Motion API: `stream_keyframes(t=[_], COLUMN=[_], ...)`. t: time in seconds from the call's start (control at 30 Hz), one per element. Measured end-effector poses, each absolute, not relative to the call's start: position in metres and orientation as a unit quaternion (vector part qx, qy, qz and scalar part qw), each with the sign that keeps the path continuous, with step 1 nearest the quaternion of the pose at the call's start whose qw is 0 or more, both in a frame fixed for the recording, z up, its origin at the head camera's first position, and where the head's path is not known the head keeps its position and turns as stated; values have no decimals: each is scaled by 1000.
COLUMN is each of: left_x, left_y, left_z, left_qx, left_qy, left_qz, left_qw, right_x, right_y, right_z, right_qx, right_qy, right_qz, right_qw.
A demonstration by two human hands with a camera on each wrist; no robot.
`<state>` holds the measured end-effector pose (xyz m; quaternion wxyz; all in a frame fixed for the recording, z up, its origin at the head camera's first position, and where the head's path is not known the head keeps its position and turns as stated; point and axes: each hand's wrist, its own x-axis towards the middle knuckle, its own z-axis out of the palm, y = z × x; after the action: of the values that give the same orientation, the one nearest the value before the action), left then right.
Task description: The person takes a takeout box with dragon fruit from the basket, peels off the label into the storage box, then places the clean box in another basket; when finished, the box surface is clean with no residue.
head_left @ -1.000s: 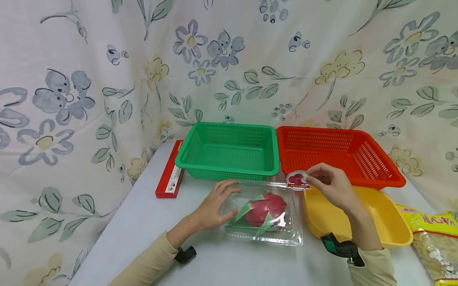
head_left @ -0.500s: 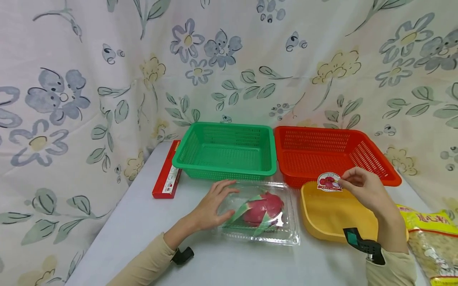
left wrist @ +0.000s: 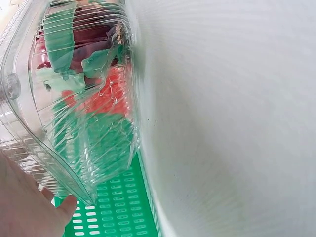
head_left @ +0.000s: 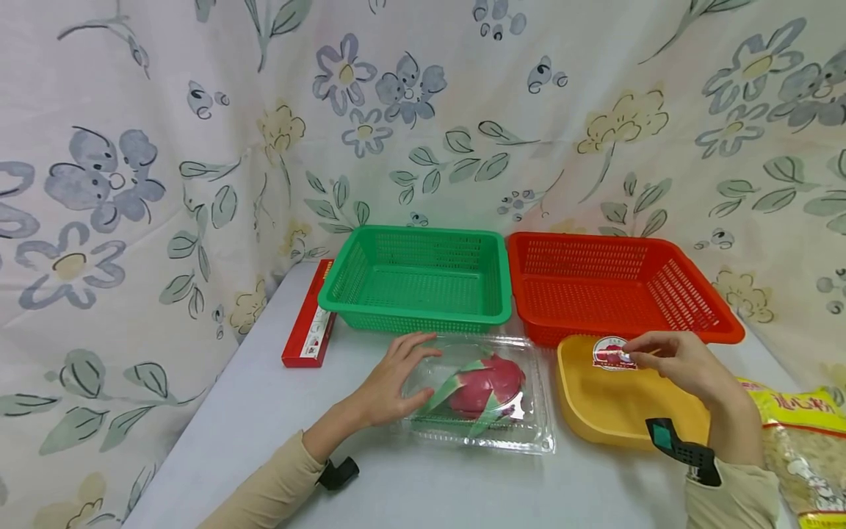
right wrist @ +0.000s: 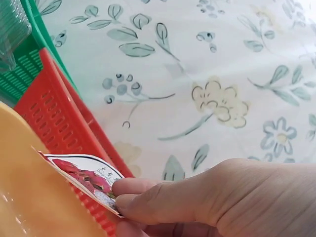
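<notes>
Between thumb and fingers my right hand point(head_left: 684, 364) pinches a small label point(head_left: 611, 354) printed with a red dragon fruit. It is held over the yellow basin point(head_left: 628, 400); the right wrist view shows the label point(right wrist: 86, 177) near the basin's rim. My left hand point(head_left: 393, 382) rests at the left end of a clear plastic clamshell box point(head_left: 529, 437), fingers spread and relaxed along it. Inside the box lies a dragon fruit point(head_left: 489, 386), pink with green scales. In the left wrist view, part of the left hand point(left wrist: 32, 205) shows beside the box's edge.
Behind the clamshell stands a green basket point(head_left: 423, 319), with a red basket point(head_left: 588, 294) to its right. A long red box point(head_left: 311, 327) lies left of the green basket. A bag with yellow printing point(head_left: 803, 448) sits at the far right, and a floral curtain point(head_left: 463, 110) hangs behind.
My right hand has moved right, carrying the label from the clamshell's far right corner to over the yellow basin, then slightly lower. The left hand stays at the box.
</notes>
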<state>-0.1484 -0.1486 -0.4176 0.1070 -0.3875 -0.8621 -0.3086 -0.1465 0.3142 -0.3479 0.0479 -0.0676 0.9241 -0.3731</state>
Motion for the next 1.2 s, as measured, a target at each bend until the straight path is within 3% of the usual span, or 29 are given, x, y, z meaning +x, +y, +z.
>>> stream_keyframes(t=[0.33, 0.6, 1.2], left_x=[-149, -149, -149], left_y=[-149, -147, -150], left_z=[-419, -417, -419], left_qx=[-389, -392, -382], left_qy=[-862, -861, -867], left_qz=[-306, -305, -306], left_qw=[105, 108, 93], right_x=[-152, -158, -170], right_y=[315, 308, 295], right_z=[-361, -365, -383], right_qx=[-99, -86, -120], right_qy=[916, 917, 910], right_qz=[-384, -376, -385], right_qw=[57, 99, 98])
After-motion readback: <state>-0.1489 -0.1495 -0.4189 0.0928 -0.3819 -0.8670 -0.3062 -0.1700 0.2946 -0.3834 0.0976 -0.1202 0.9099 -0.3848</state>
